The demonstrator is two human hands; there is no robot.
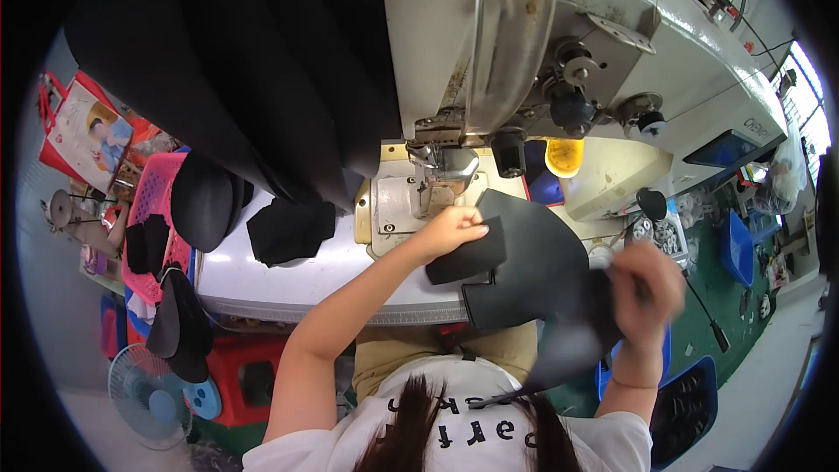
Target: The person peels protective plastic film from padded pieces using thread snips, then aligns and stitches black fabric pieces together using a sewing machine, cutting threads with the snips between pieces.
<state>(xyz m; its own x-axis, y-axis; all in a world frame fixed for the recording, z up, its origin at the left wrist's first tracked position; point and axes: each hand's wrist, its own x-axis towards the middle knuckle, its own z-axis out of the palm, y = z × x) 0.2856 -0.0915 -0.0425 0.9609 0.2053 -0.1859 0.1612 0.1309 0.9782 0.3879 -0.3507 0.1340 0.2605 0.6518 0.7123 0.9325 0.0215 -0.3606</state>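
My left hand (450,234) is closed on a small black fabric piece (476,260), its thumb on top, just in front of the sewing machine's presser foot area (433,170). Beside and partly under that piece lies a larger curved black fabric panel (537,245) with a notched lower edge. Off to the right, my right hand (647,288) is blurred by motion, its fingers bent. A dark, smeared fabric piece (581,328) hangs from it over the table's front edge toward my lap. The fingertips on it are not sharp.
Black fabric (236,52) drapes at the upper left, with a black stack (293,232) on the white table (236,275). A pink basket (162,245) holding black pieces stands left. The machine head (516,35) overhangs the work. A blue bin (686,406) sits lower right.
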